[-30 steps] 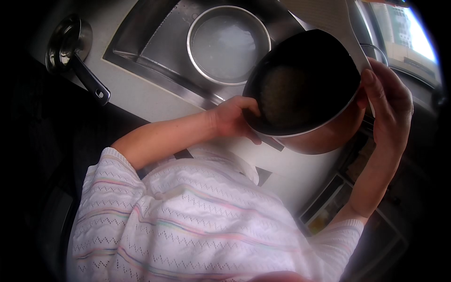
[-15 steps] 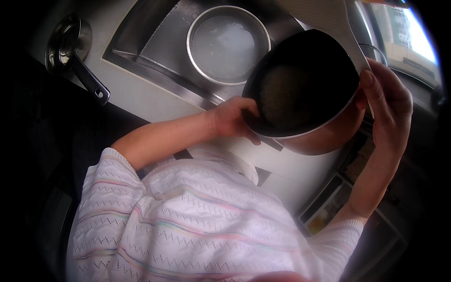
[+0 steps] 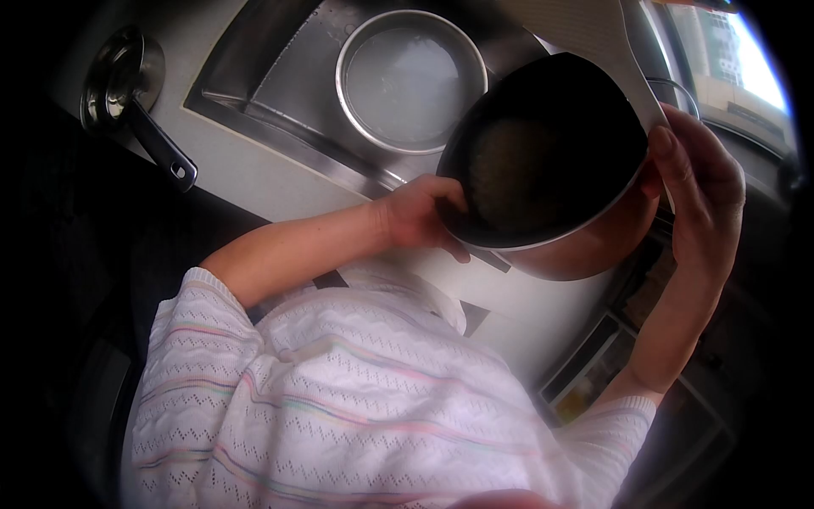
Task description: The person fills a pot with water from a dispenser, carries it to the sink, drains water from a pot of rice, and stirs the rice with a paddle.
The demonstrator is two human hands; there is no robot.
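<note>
Beside the sink (image 3: 297, 93), two hands are holding up a tilted pot (image 3: 560, 144)

At the counter (image 3: 263, 174), the person (image 3: 339, 365) is bending the left arm forward, its elbow pointing outward. The left hand (image 3: 422, 216) is gripping the pot's near rim, one digit hooking inside and another showing below. The right forearm is rising steeply, and the right hand (image 3: 705, 187) is closing on the handle of a white paddle (image 3: 617, 51), thumb pressing against it; the other fingers are partly hiding behind.

Between the hands, the pot is leaning above the counter, its dark mouth facing up and left. Inside, a pale grainy mass (image 3: 513, 174) is sitting toward the left, too shadowed to name. Within the sink, a round metal bowl (image 3: 340, 81) is holding cloudy water (image 3: 415, 81). Farther left, a small metal pan (image 3: 100, 81) is resting on the counter.
</note>
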